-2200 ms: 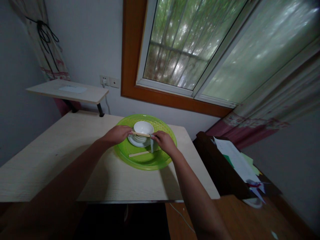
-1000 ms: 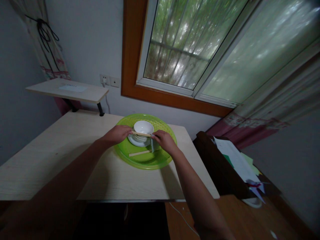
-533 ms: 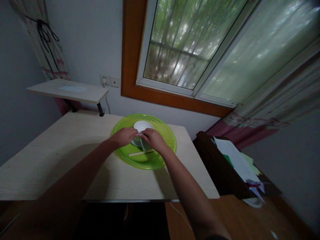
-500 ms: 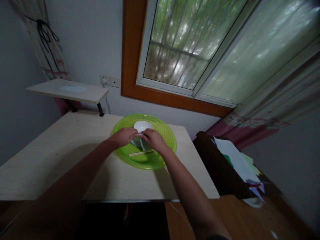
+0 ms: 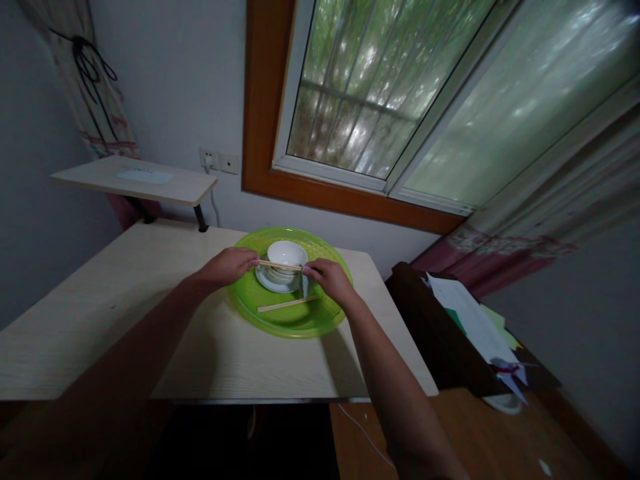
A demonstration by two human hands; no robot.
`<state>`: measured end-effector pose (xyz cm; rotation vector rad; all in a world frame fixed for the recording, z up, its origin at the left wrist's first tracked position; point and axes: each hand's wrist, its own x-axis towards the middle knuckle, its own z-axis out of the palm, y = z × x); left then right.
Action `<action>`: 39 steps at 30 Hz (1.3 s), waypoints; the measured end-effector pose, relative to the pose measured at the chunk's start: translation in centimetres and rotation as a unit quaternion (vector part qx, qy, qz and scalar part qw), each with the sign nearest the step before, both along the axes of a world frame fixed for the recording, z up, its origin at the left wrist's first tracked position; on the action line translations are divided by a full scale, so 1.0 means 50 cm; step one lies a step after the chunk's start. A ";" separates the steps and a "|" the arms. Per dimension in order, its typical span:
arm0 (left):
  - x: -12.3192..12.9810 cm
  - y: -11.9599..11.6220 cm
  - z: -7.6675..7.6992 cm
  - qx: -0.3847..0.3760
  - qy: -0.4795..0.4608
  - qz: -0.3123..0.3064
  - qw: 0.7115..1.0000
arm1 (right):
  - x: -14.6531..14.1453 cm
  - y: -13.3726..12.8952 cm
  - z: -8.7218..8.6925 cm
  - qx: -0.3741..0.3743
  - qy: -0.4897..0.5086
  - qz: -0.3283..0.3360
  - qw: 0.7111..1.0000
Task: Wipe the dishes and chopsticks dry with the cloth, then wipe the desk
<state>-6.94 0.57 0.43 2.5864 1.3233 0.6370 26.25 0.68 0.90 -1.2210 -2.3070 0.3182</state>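
Note:
A light wooden pair of chopsticks (image 5: 280, 265) is held level between my hands, in front of a white bowl (image 5: 287, 253). My left hand (image 5: 233, 265) pinches their left end. My right hand (image 5: 329, 277) is closed around their right end with a limp greyish cloth (image 5: 305, 285) hanging from its fingers; whether this is cloth or thin wrapping I cannot tell. Under the bowl is more stacked white dishware with a plate (image 5: 270, 283) at the bottom. More chopsticks (image 5: 283, 305) lie in front of it, all in a green round tray (image 5: 295, 330).
The tray stands on a pale wooden table (image 5: 240, 367), near its back edge by the wall. A raised shelf (image 5: 135, 183) is at the back left. To the right, a dark cabinet (image 5: 430, 327) bears papers (image 5: 470, 313).
My hands were together in front of the bowl and have moved apart. The right hand slid right with the greyish cloth, and the chopsticks now show between them.

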 end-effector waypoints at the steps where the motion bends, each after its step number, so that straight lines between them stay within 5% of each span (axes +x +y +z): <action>1: 0.002 0.000 -0.001 -0.001 -0.003 0.003 1.000 | 0.001 0.001 0.001 0.003 -0.001 -0.002 1.000; 11: 0.040 -0.004 0.001 -0.001 -0.007 -0.010 1.000 | -0.029 -0.003 0.020 0.013 -0.004 0.020 1.000; 21: 0.087 0.016 -0.028 -0.007 -0.011 -0.041 0.999 | -0.102 -0.018 0.022 0.018 -0.070 0.022 0.997; 33: 0.026 0.034 -0.011 -0.028 -0.041 -0.033 0.998 | -0.011 0.003 0.002 -0.039 0.022 -0.037 0.998; 39: 0.033 0.039 -0.017 -0.026 -0.041 -0.029 0.998 | -0.016 0.009 -0.001 -0.014 -0.001 -0.031 0.999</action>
